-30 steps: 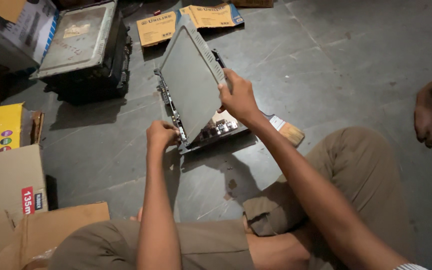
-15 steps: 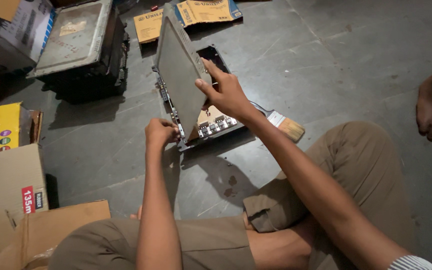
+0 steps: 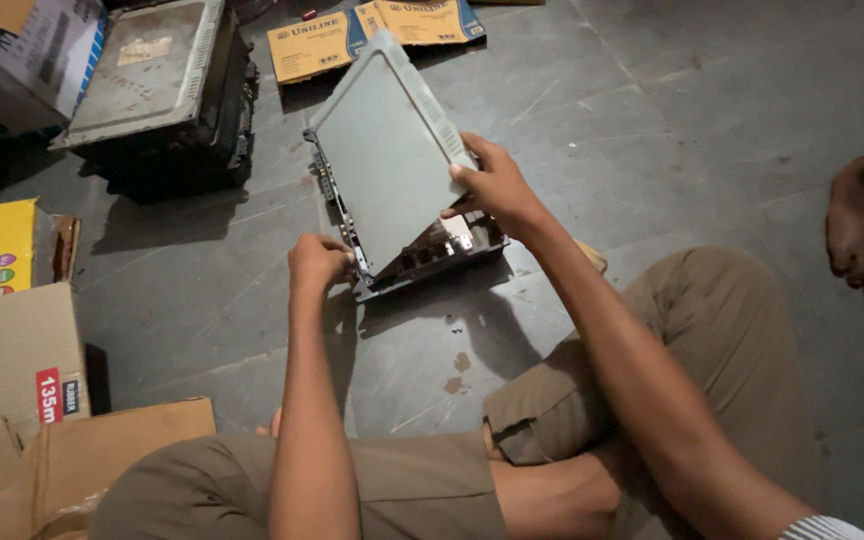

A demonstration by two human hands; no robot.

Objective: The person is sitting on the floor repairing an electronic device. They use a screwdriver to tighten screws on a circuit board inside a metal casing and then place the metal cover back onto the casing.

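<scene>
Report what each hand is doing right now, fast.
Left hand: fingers closed on the lower left corner of the electronics chassis.
Right hand: fingers gripping the right edge of the tilted grey metal cover.

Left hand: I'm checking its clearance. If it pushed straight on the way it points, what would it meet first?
Probably the near edge of the tilted grey metal cover panel, which the left hand seems to touch already; depth is unclear.

The person sits cross-legged with both bare arms stretched forward. The left hand (image 3: 320, 262) is curled into a loose fist, knuckles up, forearm running straight ahead. The right hand (image 3: 497, 187) reaches further out, fingers closed in a grip, thumb side up, wrist slightly bent.
</scene>
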